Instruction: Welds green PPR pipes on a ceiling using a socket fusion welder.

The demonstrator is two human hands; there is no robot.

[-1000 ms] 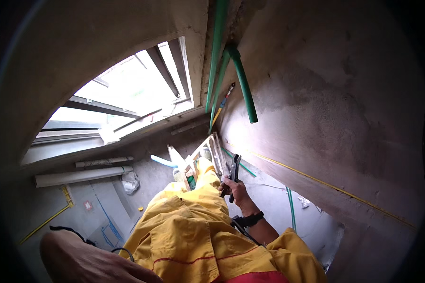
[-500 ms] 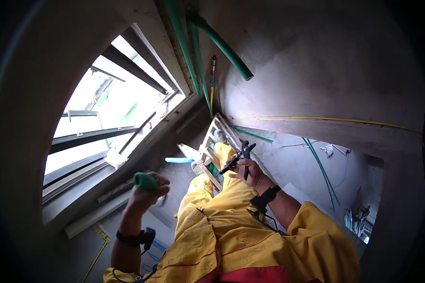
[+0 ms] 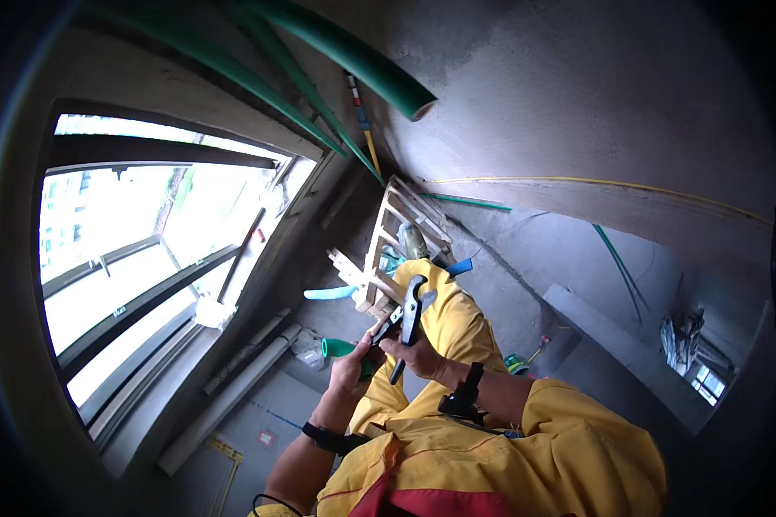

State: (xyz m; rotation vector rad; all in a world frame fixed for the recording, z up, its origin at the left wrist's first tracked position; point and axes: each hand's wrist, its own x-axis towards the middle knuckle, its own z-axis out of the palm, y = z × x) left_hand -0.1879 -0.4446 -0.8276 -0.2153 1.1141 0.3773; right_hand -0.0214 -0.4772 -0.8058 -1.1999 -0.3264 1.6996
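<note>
Right fingers [image 3: 397, 349] grip a curved black cutter [image 3: 412, 314]; left fingers [image 3: 364, 347] hold a tubular green fitting [image 3: 336, 347].

This looks like a room that is being built. The wall [image 3: 578, 108] is bare and grey, green pipes [image 3: 345, 45] stick out beside it, and a long tube [image 3: 233, 395] lies on the floor [image 3: 522, 258].

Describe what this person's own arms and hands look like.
The left hand and right hand are ungloved, the forearms bare. Each wrist wears a black strap: the left strap and the right strap, which carries a small black box. A thin dark cable loops near the left elbow. The right sleeve is loose and yellow.
</note>
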